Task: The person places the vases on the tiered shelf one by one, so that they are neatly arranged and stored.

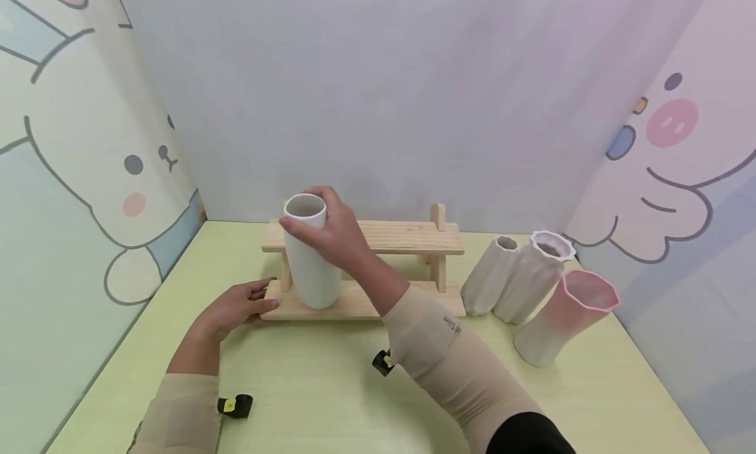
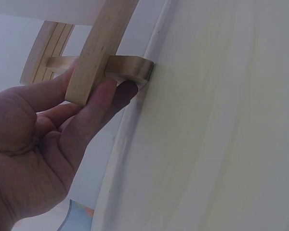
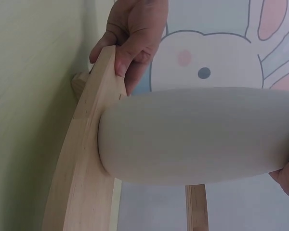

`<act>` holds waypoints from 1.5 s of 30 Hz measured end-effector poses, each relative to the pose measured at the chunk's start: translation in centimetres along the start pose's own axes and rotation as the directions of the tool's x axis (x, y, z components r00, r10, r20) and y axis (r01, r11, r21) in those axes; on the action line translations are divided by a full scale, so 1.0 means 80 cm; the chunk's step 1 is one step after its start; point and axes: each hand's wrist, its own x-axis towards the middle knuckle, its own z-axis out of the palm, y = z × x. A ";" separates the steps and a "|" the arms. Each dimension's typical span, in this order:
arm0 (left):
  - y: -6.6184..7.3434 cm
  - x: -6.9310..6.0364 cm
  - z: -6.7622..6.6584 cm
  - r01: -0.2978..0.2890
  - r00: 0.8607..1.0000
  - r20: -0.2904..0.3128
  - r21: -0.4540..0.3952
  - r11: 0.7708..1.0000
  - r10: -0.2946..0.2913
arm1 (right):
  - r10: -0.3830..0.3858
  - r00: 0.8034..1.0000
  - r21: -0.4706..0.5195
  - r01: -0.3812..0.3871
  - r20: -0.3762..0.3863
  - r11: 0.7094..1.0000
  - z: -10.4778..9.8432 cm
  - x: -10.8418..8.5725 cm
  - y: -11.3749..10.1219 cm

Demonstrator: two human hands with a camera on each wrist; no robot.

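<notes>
A tall white vase (image 1: 313, 270) stands upright on the lower board of a two-tier wooden rack (image 1: 366, 303), near its left end. The right hand (image 1: 339, 234) grips the vase near its rim, thumb in front and fingers behind. In the right wrist view the base of the vase (image 3: 192, 137) meets the board (image 3: 86, 163). The left hand (image 1: 236, 306) holds the left end of the lower board; in the left wrist view the left hand (image 2: 48, 134) pinches the board end (image 2: 89, 67) between thumb and fingers.
Right of the rack stand a slim white fluted vase (image 1: 489, 277), a white vase with a ruffled rim (image 1: 528, 283) and a pink-and-white vase (image 1: 561, 323). The rack's upper board (image 1: 407, 237) lies behind the right hand. Cartoon-printed walls border the table (image 1: 307, 388).
</notes>
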 end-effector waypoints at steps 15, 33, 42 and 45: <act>-0.003 0.001 -0.003 -0.001 1.000 0.014 0.007 1.000 0.000 | 0.018 0.999 0.043 -0.016 -0.043 0.999 0.015 0.005 0.000; -0.004 0.004 -0.002 0.009 1.000 0.005 0.009 1.000 -0.009 | -0.022 0.999 0.062 0.021 0.025 0.998 0.010 0.003 0.010; -0.004 0.004 -0.003 0.021 1.000 -0.012 0.013 1.000 -0.021 | -0.013 1.000 0.060 0.013 -0.002 0.998 0.014 0.002 0.008; -0.005 0.004 -0.002 0.014 1.000 -0.004 0.010 1.000 -0.014 | -0.017 1.000 0.052 0.017 -0.002 0.999 0.014 0.002 0.008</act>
